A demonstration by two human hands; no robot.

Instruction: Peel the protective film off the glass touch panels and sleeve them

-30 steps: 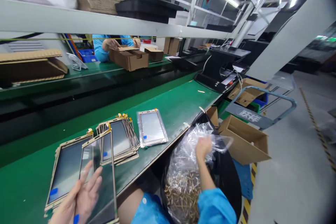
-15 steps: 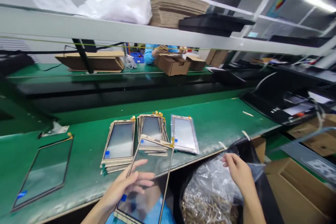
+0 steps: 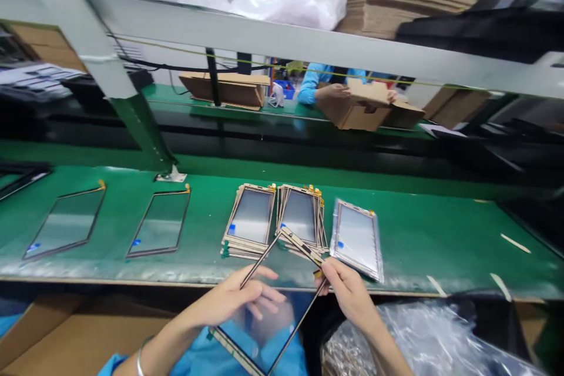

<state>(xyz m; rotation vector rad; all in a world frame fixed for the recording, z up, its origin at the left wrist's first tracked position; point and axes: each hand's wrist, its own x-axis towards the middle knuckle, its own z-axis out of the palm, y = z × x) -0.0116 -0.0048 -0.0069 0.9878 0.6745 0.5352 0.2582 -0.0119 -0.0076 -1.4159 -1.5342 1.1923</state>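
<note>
I hold a thin glass panel [image 3: 282, 282] with a dark frame over the front edge of the green bench [image 3: 418, 235]. My left hand [image 3: 238, 299] grips its left long edge, thumb on top and fingers underneath. My right hand [image 3: 348, 291] pinches the panel's right corner near a small yellow tab. Just beyond it lie two stacks of tan-framed panels [image 3: 251, 220] [image 3: 302, 214] and a single panel in a clear bag [image 3: 356, 238].
Two bare dark-framed panels [image 3: 161, 223] [image 3: 66, 223] lie flat on the left of the bench. A clear plastic bag [image 3: 423, 335] sits lower right, a cardboard box [image 3: 66, 329] lower left. Across the conveyor a person in blue handles a cardboard box [image 3: 361, 106].
My view has swung left. My right hand has left the plastic bag and come up to pinch the panel's corner, so both hands now hold it.
</note>
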